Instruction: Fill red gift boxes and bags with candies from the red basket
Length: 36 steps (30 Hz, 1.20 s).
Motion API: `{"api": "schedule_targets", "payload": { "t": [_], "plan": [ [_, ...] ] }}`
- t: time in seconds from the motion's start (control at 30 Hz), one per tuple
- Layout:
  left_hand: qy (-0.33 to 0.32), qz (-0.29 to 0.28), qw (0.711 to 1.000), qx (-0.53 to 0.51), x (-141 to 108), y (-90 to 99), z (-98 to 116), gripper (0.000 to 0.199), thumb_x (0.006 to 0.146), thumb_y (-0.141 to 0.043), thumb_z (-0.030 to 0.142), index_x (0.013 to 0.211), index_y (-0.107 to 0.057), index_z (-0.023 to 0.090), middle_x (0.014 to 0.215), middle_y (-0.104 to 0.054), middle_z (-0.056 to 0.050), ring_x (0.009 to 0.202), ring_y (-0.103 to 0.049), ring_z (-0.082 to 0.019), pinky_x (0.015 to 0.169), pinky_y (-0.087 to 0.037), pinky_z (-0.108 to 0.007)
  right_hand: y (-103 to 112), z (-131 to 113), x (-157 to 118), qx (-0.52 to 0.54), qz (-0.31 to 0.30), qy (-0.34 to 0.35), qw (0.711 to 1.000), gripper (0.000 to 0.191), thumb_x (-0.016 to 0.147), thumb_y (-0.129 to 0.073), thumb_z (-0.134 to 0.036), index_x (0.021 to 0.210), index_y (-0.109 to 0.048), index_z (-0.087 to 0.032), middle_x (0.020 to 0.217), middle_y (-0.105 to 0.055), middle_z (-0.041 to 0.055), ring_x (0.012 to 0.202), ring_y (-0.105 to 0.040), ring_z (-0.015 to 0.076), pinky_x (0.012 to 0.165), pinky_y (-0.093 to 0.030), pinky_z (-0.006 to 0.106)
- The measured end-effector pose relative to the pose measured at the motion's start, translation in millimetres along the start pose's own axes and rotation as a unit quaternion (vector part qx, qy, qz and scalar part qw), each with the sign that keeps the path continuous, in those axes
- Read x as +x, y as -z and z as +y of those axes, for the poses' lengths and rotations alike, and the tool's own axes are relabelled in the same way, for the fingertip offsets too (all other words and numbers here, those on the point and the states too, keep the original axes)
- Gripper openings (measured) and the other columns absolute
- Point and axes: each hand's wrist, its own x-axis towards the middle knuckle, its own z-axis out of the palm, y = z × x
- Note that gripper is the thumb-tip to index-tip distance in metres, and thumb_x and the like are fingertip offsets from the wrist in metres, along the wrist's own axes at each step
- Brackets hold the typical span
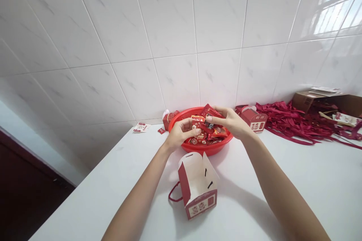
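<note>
Both hands are over a red plastic basket [209, 151] filled with small wrapped packets. My left hand [182, 132] has its thumb and fingers closed on a red packet with a yellow edge [198, 119]. My right hand [229, 120] pinches a dark red packet [210, 111] just right of it, above the basket. Nearer to me, an open red and white carton [198, 184] stands on the white table, its top flaps up and a dark red cord loop at its left side. Nothing shows inside it except two dark slits in a flap.
Closed red box [256, 120] right of the basket; dark red ribbons [296, 120] and a brown cardboard box [305, 99] farther right. Another red box [167, 118] and printed cards [140, 127] lie behind left. A tiled wall [175, 79] bounds the white table [113, 173].
</note>
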Motion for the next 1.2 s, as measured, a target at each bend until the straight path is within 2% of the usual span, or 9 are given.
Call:
{"api": "schedule_targets", "payload": {
  "t": [0.13, 0.23, 0.37, 0.5, 0.6, 0.8, 0.97, 1.07, 1.2],
  "plan": [
    [0.025, -0.058, 0.988, 0.14, -34.2, 1.5, 20.9, 0.058, 0.074, -0.08, 0.041, 0.125, -0.059, 0.024, 0.081, -0.065, 0.0, 0.077, -0.062, -0.018, 0.075, -0.051, -0.032, -14.5, -23.7, -20.0, -0.106, -0.045, 0.035, 0.993, 0.034, 0.077, -0.076, -0.05, 0.084, -0.063, -0.02, 0.068, -0.049, -0.0028, 0.058, -0.04, 0.0099, 0.048, -0.029, 0.023],
    [0.016, -0.077, 0.949, 0.307, -54.9, 3.3, 35.4, 0.033, 0.081, -0.072, 0.047, 0.107, -0.071, 0.026, 0.099, -0.064, -0.003, 0.091, -0.059, -0.02, 0.084, -0.048, -0.033, -28.7, -31.3, -28.7, -0.187, -0.073, 0.082, 0.976, 0.037, 0.08, -0.074, -0.049, 0.073, -0.055, -0.018, 0.067, -0.043, -0.0038, 0.061, -0.037, 0.0098, 0.052, -0.027, 0.024],
    [0.075, -0.137, 0.898, 0.412, -70.1, 8.2, 46.0, 0.029, 0.087, -0.06, 0.05, 0.094, -0.076, 0.027, 0.099, -0.06, -0.003, 0.089, -0.057, -0.02, 0.074, -0.044, -0.029, -44.7, -31.0, -32.4, -0.278, -0.116, 0.076, 0.95, 0.041, 0.086, -0.068, -0.047, 0.067, -0.046, -0.018, 0.063, -0.038, -0.005, 0.059, -0.033, 0.0092, 0.052, -0.023, 0.025],
    [0.124, -0.194, 0.89, 0.393, -72.4, 16.3, 45.2, 0.026, 0.088, -0.056, 0.04, 0.089, -0.077, 0.024, 0.096, -0.068, -0.004, 0.084, -0.061, -0.021, 0.067, -0.042, -0.027, -51.4, -26.6, -33.0, -0.349, -0.117, 0.034, 0.929, 0.039, 0.087, -0.065, -0.05, 0.069, -0.054, -0.018, 0.064, -0.049, -0.0027, 0.058, -0.038, 0.0101, 0.052, -0.023, 0.026],
    [0.146, -0.205, 0.901, 0.353, -70.8, 21.7, 42.4, 0.029, 0.082, -0.058, 0.033, 0.103, -0.076, 0.025, 0.101, -0.072, -0.004, 0.083, -0.064, -0.021, 0.066, -0.044, -0.026, -52.3, -25.8, -33.8, -0.347, -0.128, 0.033, 0.929, 0.036, 0.09, -0.061, -0.05, 0.076, -0.062, -0.017, 0.07, -0.056, 0.0003, 0.062, -0.045, 0.0118, 0.054, -0.027, 0.026],
    [0.091, -0.195, 0.928, 0.305, -65.8, 19.7, 36.0, 0.027, 0.075, -0.058, 0.027, 0.096, -0.075, 0.023, 0.095, -0.072, -0.003, 0.081, -0.063, -0.02, 0.068, -0.046, -0.027, -55.5, -25.3, -35.2, -0.28, -0.142, 0.048, 0.948, 0.006, 0.09, -0.054, -0.023, 0.088, -0.057, -0.019, 0.08, -0.059, 0.0002, 0.066, -0.051, 0.0122, 0.056, -0.037, 0.024],
    [0.074, -0.175, 0.936, 0.295, -61.6, 16.8, 29.1, 0.023, 0.075, -0.057, 0.027, 0.089, -0.074, 0.021, 0.083, -0.068, -0.002, 0.075, -0.06, -0.019, 0.065, -0.046, -0.027, -56.6, -22.6, -33.9, -0.223, -0.197, 0.058, 0.953, 0.014, 0.095, -0.051, -0.029, 0.098, -0.061, -0.02, 0.1, -0.069, 0.0057, 0.089, -0.064, 0.0182, 0.074, -0.051, 0.029],
    [0.075, -0.164, 0.937, 0.299, -60.6, 17.4, 27.1, 0.03, 0.075, -0.056, 0.022, 0.098, -0.074, 0.021, 0.091, -0.07, -0.003, 0.079, -0.061, -0.019, 0.067, -0.048, -0.027, -52.3, -23.5, -33.5, -0.251, -0.162, 0.075, 0.951, 0.017, 0.096, -0.051, -0.031, 0.102, -0.063, -0.021, 0.106, -0.069, 0.006, 0.097, -0.065, 0.0204, 0.081, -0.051, 0.032],
    [0.078, -0.172, 0.936, 0.297, -60.3, 19.2, 27.0, 0.043, 0.076, -0.054, 0.017, 0.115, -0.072, 0.024, 0.111, -0.071, -0.004, 0.094, -0.064, -0.02, 0.075, -0.05, -0.027, -38.9, -28.1, -36.5, -0.343, -0.138, 0.062, 0.927, 0.015, 0.094, -0.053, -0.03, 0.099, -0.064, -0.021, 0.095, -0.07, 0.0056, 0.088, -0.065, 0.0211, 0.075, -0.049, 0.031]
  ]
}}
